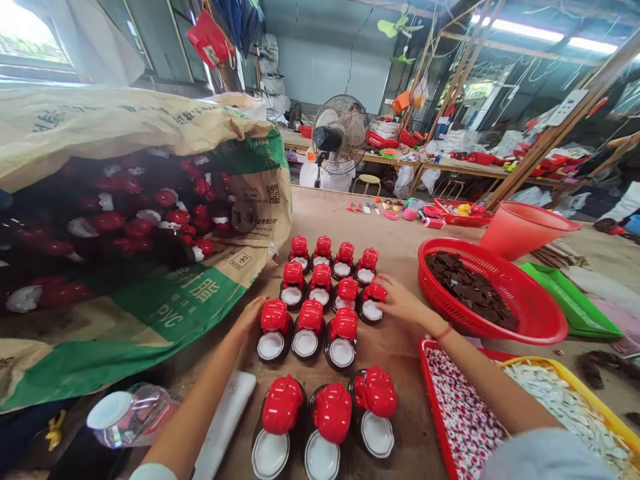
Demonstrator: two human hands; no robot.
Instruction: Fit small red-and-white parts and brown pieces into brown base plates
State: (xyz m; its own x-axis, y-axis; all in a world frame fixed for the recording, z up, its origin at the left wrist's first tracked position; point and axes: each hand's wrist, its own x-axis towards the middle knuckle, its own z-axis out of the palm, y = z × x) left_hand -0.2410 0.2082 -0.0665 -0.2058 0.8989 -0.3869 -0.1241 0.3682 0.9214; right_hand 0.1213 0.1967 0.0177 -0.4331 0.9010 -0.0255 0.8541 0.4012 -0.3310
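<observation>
The tan-and-green woven plastic sack [150,327] shows "PVC" in white on its green panel, beside large Chinese characters; small print near a square QR code [273,193] is too small to read.

Fourteen red-topped plastic pieces [311,317], two hands [249,319] [400,300], one round red basket [547,313]

"How's the light?"

"Bright. The window [30,40] at upper left blows out white, and a ceiling strip light [545,37] glares at upper right."

"Shadows?"

"Soft under the right hand [403,300] on the bench [385,227]; the open sack [125,113] at left goes deep dark inside."

"Sharp?"

"Mostly, no real blur, but the edges stretch, bending the wooden post [550,127] at upper right."
</observation>
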